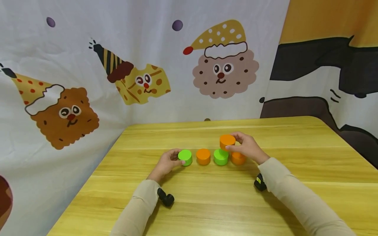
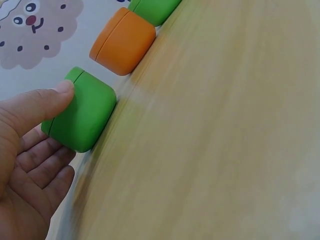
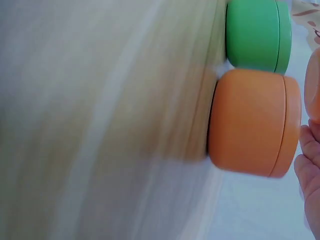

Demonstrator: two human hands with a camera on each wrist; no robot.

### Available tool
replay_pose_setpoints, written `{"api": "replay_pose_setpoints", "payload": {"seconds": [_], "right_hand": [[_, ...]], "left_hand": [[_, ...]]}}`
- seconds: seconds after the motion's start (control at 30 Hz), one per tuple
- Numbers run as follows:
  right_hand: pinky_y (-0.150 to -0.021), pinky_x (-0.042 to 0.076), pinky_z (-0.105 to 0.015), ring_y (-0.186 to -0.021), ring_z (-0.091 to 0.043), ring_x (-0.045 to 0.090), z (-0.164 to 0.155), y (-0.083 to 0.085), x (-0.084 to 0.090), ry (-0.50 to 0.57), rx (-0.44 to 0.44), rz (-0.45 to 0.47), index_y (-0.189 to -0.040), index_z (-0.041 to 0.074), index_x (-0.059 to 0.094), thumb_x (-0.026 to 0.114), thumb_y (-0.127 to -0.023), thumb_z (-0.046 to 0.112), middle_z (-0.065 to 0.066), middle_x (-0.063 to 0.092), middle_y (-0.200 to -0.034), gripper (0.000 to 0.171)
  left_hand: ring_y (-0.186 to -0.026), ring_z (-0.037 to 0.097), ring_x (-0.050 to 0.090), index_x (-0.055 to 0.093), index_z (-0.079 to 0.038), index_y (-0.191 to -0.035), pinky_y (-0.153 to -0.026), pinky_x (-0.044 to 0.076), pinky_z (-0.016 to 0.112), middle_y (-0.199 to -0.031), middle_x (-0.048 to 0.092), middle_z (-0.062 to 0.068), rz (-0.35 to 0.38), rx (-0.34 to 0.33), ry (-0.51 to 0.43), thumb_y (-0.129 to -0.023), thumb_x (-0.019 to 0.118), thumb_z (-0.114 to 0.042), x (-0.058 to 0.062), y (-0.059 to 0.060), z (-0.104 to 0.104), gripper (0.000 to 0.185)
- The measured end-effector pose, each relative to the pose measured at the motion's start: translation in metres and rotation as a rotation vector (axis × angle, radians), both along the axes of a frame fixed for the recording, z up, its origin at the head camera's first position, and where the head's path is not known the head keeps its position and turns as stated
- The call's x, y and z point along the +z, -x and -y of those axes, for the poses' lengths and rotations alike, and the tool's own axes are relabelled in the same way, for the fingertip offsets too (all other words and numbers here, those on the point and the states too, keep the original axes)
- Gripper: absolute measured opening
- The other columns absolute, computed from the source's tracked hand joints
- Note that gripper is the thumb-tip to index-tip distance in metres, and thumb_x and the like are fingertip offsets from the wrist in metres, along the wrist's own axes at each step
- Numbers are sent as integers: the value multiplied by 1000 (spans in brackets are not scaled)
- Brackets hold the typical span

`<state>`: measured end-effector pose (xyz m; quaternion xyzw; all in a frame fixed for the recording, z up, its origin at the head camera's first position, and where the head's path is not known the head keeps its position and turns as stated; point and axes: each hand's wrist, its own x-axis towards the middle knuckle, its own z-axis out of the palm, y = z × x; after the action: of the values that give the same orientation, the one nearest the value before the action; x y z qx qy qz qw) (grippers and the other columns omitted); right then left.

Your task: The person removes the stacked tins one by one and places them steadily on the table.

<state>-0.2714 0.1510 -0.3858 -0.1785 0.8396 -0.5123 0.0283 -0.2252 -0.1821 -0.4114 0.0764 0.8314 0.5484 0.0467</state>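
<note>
Four short cylinders stand in a row on the yellow wooden table point(image 1: 295, 154): a green cylinder point(image 1: 185, 157) at the left end, an orange one point(image 1: 203, 156), a second green one point(image 1: 220, 157) and an orange end cylinder point(image 1: 238, 158). My left hand point(image 1: 175, 158) grips the left green cylinder point(image 2: 82, 112), thumb on its rim and fingers curled at its other side. My right hand point(image 1: 234, 143) holds a fifth orange cylinder point(image 1: 227, 140) lifted just above the right end of the row. The right wrist view shows the orange end cylinder point(image 3: 250, 122) and its green neighbour point(image 3: 255, 35) close up.
A cartoon-printed cloth backdrop point(image 1: 147, 65) hangs behind and to the left of the table. Bare wood stretches in front of the row and out to the right. Black wrist cameras point(image 1: 166, 197) sit on both sleeves.
</note>
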Motion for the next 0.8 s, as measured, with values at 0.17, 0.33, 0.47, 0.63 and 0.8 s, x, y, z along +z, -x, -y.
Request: {"api": "replay_pose_setpoints", "payload": {"seconds": [0.17,0.33,0.47,0.63,0.8], "right_hand": [[-104,35,-52,-125,-35,45,-8,-2,0,-6,-19,-2,-121,4,53,76,-76,37,-15,56,-123,61],[-104,36,-51,-124,-34,45,-15,-3,0,-5,-34,0,-121,4,52,76,-76,36,-16,56,-123,61],[-104,36,-50,-123,-35,46,-22,-4,-2,-12,-44,-2,-121,3,52,76,-75,36,-17,55,-123,62],[-103,36,-51,-123,-36,46,-31,-5,-4,-14,-49,-14,-123,1,51,75,-77,36,-18,54,-123,62],[-102,37,-52,-123,-36,46,-43,-9,-7,-10,-58,-11,-123,1,50,74,-78,35,-19,54,-124,61]], "left_hand": [[-107,28,57,57,-4,-124,-91,49,38,-118,61,12,-3,18,0,-80,71,-8,-12,8,3,46],[-106,25,58,58,-7,-123,-91,49,38,-117,62,9,-6,25,6,-80,72,-9,-14,9,3,45],[-108,25,58,58,-7,-123,-92,48,38,-118,61,9,1,27,5,-80,72,-8,-14,9,4,45],[-111,31,56,55,-1,-124,-94,47,41,-121,59,16,5,11,-12,-81,70,-4,-8,5,3,46],[-112,34,54,53,4,-125,-94,47,41,-121,58,19,6,-19,-3,-82,68,-2,9,-5,-1,46]]}}
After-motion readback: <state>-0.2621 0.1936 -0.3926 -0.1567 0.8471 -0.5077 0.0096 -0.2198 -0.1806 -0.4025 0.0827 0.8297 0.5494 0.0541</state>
